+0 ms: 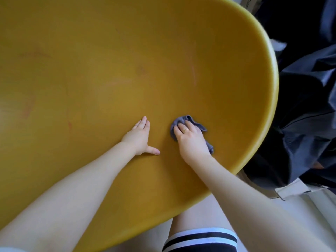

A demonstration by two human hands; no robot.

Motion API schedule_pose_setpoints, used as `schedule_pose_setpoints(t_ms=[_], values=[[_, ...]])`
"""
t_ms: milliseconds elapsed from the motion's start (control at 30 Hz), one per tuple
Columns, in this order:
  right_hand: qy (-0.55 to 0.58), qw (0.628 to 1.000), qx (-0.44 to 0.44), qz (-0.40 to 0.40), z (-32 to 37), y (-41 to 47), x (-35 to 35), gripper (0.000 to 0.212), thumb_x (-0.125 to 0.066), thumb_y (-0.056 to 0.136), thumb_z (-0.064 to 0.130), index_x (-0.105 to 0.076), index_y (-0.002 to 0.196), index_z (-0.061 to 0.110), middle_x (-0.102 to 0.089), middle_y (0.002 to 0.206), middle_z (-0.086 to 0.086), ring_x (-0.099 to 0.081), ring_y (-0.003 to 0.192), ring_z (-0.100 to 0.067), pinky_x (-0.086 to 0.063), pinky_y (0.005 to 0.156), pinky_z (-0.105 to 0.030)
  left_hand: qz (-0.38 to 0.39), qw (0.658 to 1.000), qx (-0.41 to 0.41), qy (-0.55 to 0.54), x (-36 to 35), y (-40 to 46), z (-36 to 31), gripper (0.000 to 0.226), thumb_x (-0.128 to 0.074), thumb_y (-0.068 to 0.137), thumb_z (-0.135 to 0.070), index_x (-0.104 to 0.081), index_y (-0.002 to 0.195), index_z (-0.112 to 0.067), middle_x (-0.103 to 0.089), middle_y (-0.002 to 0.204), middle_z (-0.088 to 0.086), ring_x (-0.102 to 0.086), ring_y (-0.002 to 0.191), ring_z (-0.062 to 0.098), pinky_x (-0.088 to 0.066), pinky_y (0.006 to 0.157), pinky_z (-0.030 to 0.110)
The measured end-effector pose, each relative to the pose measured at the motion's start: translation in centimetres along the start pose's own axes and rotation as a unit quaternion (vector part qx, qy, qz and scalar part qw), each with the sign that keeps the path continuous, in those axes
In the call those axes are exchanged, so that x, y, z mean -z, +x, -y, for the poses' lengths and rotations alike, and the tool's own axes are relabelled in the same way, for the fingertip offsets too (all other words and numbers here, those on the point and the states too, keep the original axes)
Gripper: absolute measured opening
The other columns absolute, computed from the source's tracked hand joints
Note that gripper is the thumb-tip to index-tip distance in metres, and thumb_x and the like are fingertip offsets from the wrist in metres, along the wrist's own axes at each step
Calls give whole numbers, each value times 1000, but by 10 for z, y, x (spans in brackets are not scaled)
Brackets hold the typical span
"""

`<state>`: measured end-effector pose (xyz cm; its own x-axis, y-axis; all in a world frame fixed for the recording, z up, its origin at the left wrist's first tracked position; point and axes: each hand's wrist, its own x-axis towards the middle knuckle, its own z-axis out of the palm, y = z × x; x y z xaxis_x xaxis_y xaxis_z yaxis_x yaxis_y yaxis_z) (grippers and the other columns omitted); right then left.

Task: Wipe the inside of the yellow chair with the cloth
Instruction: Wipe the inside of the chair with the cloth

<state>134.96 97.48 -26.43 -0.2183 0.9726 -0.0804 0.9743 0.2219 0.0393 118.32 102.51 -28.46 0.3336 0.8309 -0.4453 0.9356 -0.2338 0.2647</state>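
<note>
Yellow chair: left side cut off | right hand: presses bunched cloth, mostly hidden, near right rim | left hand: flat, fingers straight.

Your left hand lay flat, palm down, with the four fingers straight and held together, pointing away from you, and the thumb spread wide out to the right. Its bare forearm ran back toward the lower left corner of the view. Your right hand sat just beside it, to the right, palm down, its fingers bent a little and pressing downward; one finger wore a thin ring. That forearm, bare too, stretched back toward the lower right corner. The two hands were near each other but apart.
</note>
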Motion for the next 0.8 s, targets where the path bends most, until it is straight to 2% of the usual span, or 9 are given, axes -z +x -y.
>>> schedule_pose_setpoints(t_ms=[67,133,200,267,367,500,633,800], values=[[-31,999,23,1,-15,5,13,44,-37,97,13,-34,140,11,-31,148,-8,-18,138,-27,-16,110,-37,4,1000,1,-2,1,0,-1,119,-67,72,-60,7,150,-8,19,156,3,6,145,17,-11,117,31],[-81,996,17,-19,-40,12,32,41,-37,97,13,-37,138,11,-32,148,-8,-18,137,-28,-16,109,-37,11,1000,3,-5,1,-2,-1,119,-67,72,-59,7,150,-9,19,156,2,6,145,17,-11,117,31],[-121,991,-20,-48,-66,20,54,43,-34,99,12,-32,141,6,-29,149,-12,-16,138,-30,-15,110,-40,18,1000,3,-7,3,-2,-1,118,-67,73,-59,8,149,-9,20,156,2,6,145,17,-11,117,31],[-156,981,-54,-100,-82,26,74,43,-29,99,10,-30,141,1,-33,145,-19,-23,133,-35,-20,106,-43,28,1000,5,-2,5,-2,-2,117,-66,74,-58,8,149,-8,21,156,2,6,145,18,-13,117,32],[-148,971,-91,-164,-93,38,90,43,-29,97,7,-33,139,1,-41,136,-24,-31,124,-39,-23,98,-46,27,999,0,17,7,0,-3,115,-66,75,-57,6,150,-7,19,156,3,3,146,20,-15,117,33],[-84,980,-125,-131,-69,47,69,39,-33,97,11,-40,135,9,-35,142,-18,-26,128,-37,-24,97,-44,25,1000,-5,2,4,0,0,113,-65,76,-56,6,150,-9,21,156,0,5,145,17,-14,116,32],[-63,996,-55,-31,-15,40,15,44,-32,97,12,-32,141,13,-29,148,-12,-24,129,-34,-24,100,-41,19,1000,-8,-3,2,-1,1,113,-65,76,-57,6,150,-9,20,156,0,5,145,17,-13,116,30],[-103,993,8,-56,-38,48,24,42,-29,99,12,-34,140,9,-30,148,-13,-27,127,-35,-25,98,-41,20,999,-13,24,9,1,1,107,-60,78,-60,1,150,-8,13,158,2,0,146,20,-17,116,34]])
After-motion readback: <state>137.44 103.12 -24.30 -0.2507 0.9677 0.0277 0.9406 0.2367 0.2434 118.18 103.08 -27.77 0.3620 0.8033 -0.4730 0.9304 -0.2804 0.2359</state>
